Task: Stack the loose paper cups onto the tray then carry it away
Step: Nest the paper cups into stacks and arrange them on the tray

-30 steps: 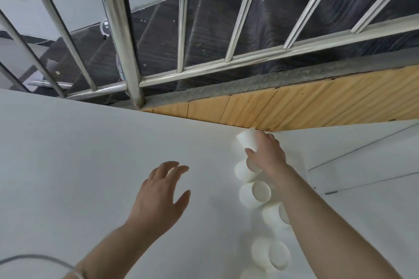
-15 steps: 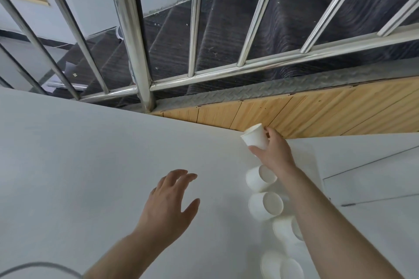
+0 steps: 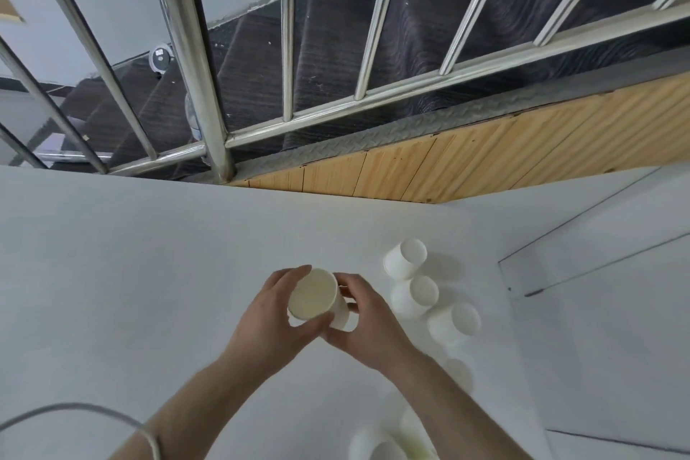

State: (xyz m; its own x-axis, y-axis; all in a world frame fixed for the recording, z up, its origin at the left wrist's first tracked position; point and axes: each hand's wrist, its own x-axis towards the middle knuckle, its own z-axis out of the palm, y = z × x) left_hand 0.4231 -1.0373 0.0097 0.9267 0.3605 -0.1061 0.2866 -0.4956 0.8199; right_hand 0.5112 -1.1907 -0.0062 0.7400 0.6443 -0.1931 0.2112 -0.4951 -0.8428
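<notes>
Step in hand: gathering; one paper cup (image 3: pixel 315 298) is lifted off the white counter (image 3: pixel 112 273) and held between both hands, above the surface, left of the row of loose ones.
Left hand (image 3: pixel 274 314): fingers and thumb curled round the cup's rim end, grasping it.
Right hand (image 3: pixel 364 316): fingers wrapped on the cup's lower wall and base, grasping it too.
Held cup: plain white, slightly cream inside, mouth tilted up toward the camera, wall smooth and undented as far as can be seen.
Loose cups: three lie on their sides in a line to the right, the far cup (image 3: pixel 405 258), the middle cup (image 3: pixel 414 296) and the near cup (image 3: pixel 453 323), mouths turned up and right; they lie close together, the far two apparently touching.
More cups: a pale cluster (image 3: pixel 388 441) lies at the bottom edge, blurred and partly hidden by the right forearm; its count cannot be told.
Tray: not in view, so nothing is on it that can be judged.
Progress: early, I judge; most cups are not yet stacked.
Next move calls for: probably one hand freeing itself to fetch the nearest loose cup, turning it mouth-up, and nesting it squarely with the held one, gently, since thin paper walls crush easily.
Surroundings: a steel railing (image 3: pixel 194 60) and a wooden strip (image 3: pixel 466 164) beyond the counter's far edge.
</notes>
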